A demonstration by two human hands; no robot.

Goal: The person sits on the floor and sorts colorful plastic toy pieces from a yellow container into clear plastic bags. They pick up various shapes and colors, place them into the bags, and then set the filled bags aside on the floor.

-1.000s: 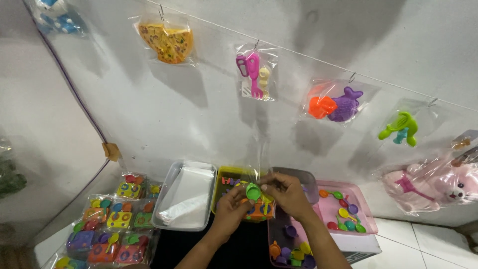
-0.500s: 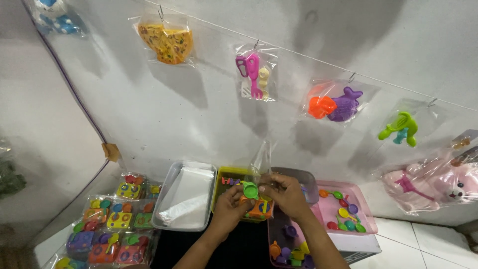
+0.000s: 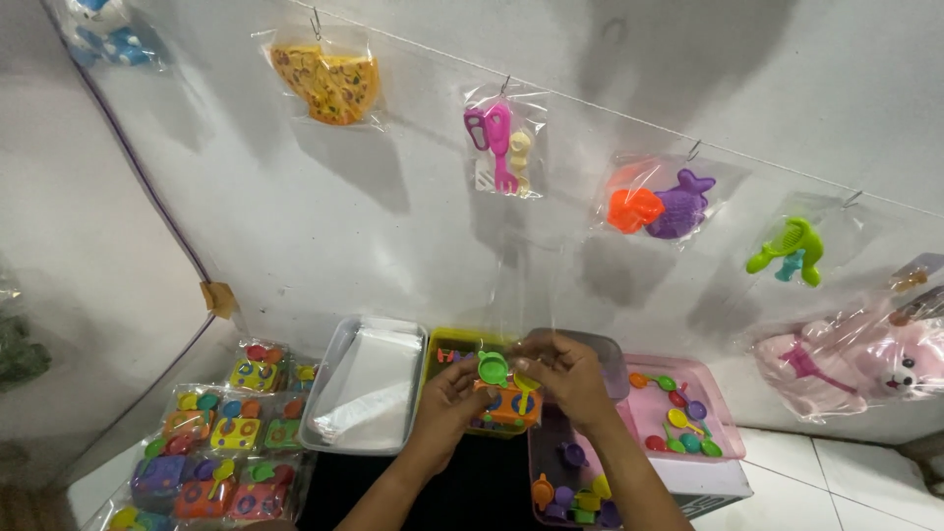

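— Orange plastic, is that what the hands have got between them?

— Yes, a small orange plastic toy stove [image 3: 508, 408] with blue round burners on its front, a little green plastic toy pan [image 3: 493, 368] sitting on top of it, and a yellow piece beside the pan. It is held up in front of the yellow tray [image 3: 444, 349], above the dark surface, roughly in the middle of the row of trays.

— And how are the hands set?

— The left hand [image 3: 447, 398] has its fingers curled in against the left side of the stove, thumb up near the green pan. The right hand [image 3: 565, 379] is closed over the right side and top, fingers bent narrow and pinching at the edge of a clear plastic bag [image 3: 521, 295] that rises from the toy towards the wall. Neither hand is spread; both grip.

— What lies round about?

— A grey tray [image 3: 329, 413] holding clear bags to the left, a pink tray [image 3: 723, 379] of small coloured toy pans and spoons to the right, and packed bags of toy stove sets [image 3: 211, 447] at far left. Bagged toys hang on a line across the white wall [image 3: 295, 216].
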